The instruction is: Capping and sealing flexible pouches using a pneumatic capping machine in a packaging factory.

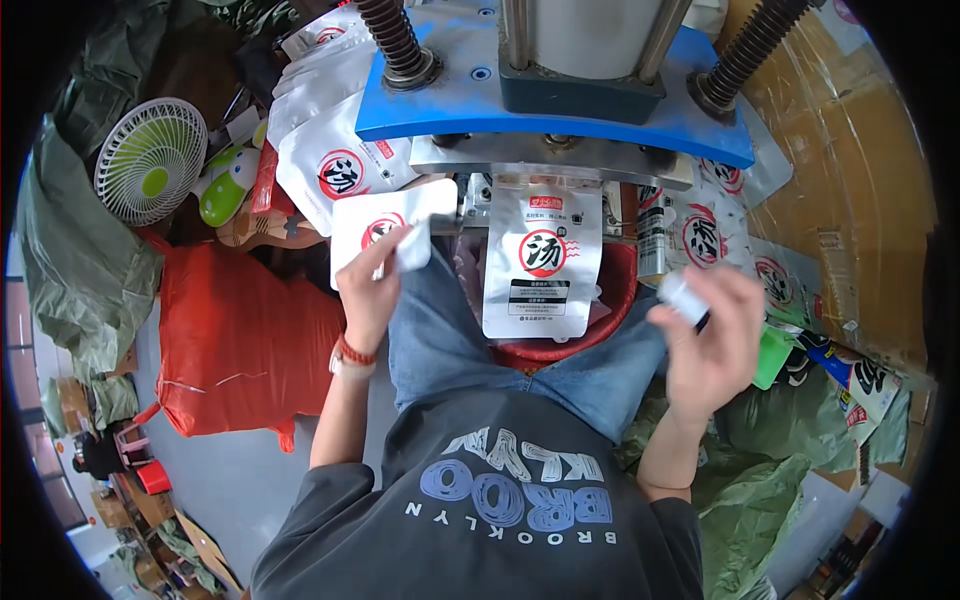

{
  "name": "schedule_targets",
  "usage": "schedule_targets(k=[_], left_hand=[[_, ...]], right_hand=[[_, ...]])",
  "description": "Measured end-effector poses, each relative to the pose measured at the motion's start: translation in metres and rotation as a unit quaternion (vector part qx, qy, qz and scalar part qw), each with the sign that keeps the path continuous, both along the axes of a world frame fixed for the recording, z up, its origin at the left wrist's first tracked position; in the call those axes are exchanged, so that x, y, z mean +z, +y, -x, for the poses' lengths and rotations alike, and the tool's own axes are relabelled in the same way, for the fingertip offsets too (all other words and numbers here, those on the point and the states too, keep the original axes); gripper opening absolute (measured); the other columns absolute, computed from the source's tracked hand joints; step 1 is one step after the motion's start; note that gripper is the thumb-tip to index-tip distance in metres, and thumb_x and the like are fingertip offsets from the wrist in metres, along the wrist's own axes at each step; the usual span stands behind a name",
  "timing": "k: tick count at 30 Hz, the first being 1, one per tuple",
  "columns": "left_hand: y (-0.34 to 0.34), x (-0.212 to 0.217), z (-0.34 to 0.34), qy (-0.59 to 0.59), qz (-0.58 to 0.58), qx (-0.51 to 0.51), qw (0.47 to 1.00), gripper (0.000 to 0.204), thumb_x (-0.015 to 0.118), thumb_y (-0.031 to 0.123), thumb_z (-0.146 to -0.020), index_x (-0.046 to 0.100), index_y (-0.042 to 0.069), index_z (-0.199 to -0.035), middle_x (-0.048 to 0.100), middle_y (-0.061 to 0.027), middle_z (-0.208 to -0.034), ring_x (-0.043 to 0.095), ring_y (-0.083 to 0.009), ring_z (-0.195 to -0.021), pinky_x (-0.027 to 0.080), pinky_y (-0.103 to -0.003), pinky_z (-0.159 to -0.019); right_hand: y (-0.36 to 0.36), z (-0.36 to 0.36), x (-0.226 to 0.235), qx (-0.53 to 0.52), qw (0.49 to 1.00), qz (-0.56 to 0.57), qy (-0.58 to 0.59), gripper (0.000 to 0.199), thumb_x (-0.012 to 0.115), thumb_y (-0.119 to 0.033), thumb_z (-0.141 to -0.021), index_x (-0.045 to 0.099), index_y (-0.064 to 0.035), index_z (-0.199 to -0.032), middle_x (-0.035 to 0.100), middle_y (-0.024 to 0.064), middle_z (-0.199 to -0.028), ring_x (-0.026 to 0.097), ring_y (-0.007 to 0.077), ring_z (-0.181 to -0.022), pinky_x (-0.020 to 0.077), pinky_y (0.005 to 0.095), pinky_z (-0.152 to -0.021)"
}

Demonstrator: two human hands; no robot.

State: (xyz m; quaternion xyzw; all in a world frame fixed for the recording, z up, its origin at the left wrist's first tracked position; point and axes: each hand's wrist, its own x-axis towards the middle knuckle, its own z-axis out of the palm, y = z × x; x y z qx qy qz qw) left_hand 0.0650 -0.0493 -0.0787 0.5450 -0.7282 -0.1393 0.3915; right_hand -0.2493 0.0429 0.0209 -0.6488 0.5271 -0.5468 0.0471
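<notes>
A white pouch with a red ring print is pinched in my left hand, left of the press. My right hand, blurred by motion, is raised on the right with its fingers closed round a small whitish piece, whose kind I cannot make out. Between my hands a silver-white pouch hangs from under the metal bar of a press with a blue plate; its top edge is hidden there. Below that pouch, a red basin sits between my knees.
More printed pouches pile up left of the press, others to its right. A white and green fan and a full red bag stand at the left. Cardboard walls the right, above green sacks.
</notes>
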Motion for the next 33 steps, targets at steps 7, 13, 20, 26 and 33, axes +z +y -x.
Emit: schedule_targets(k=[7,13,20,26,33], left_hand=[[0.042,0.070,0.042,-0.103,0.180,-0.186,0.960,0.034,0.068,-0.004,-0.066,0.073,0.005,-0.099,0.073,-0.0068,-0.096,0.070,-0.0244,-0.099,0.058,-0.031,-0.078],[0.051,0.084,0.044,0.044,0.036,-0.366,0.929,0.031,0.072,0.011,-0.075,0.071,0.001,-0.104,0.072,-0.0113,-0.101,0.072,-0.0240,-0.089,0.058,-0.030,-0.074],[0.016,0.005,0.106,0.437,-0.427,-0.111,0.784,0.021,0.066,0.017,-0.093,0.071,-0.003,-0.095,0.072,-0.0081,-0.087,0.067,-0.0101,-0.073,0.053,-0.024,-0.063],[-0.029,0.016,0.119,0.497,-0.443,-0.126,0.735,0.023,0.064,0.013,-0.092,0.066,-0.005,-0.106,0.070,-0.0106,-0.099,0.068,-0.0148,-0.084,0.056,-0.028,-0.075],[-0.048,0.010,0.069,0.241,-0.286,-0.113,0.920,0.043,0.068,0.024,-0.088,0.060,-0.004,-0.120,0.067,-0.0126,-0.112,0.062,-0.0213,-0.102,0.048,-0.036,-0.090]], right_hand=[[-0.015,-0.049,-0.013,0.186,0.977,0.014,0.106,0.035,0.077,0.001,-0.059,0.072,-0.0037,-0.093,0.064,0.0058,-0.091,0.060,0.0253,-0.082,0.0498,0.0353,-0.070],[0.009,-0.037,0.023,0.234,0.972,-0.034,0.014,0.033,0.082,-0.007,-0.053,0.073,-0.0073,-0.086,0.065,0.0030,-0.085,0.061,0.0220,-0.076,0.0504,0.0324,-0.068],[-0.019,-0.004,-0.022,-0.005,0.993,-0.119,-0.011,0.047,0.077,-0.012,-0.079,0.060,-0.0022,-0.121,0.058,0.0130,-0.125,0.057,0.0243,-0.112,0.0450,0.0357,-0.096],[-0.055,0.054,-0.060,-0.210,0.953,-0.077,0.204,0.035,0.053,-0.027,-0.099,0.058,0.0000,-0.120,0.065,0.0195,-0.108,0.062,0.0360,-0.099,0.0481,0.0418,-0.085],[-0.030,0.040,-0.072,-0.116,0.928,-0.343,0.084,0.039,0.053,-0.033,-0.098,0.053,-0.0006,-0.121,0.064,0.0193,-0.095,0.063,0.0362,-0.087,0.0473,0.0426,-0.079]])
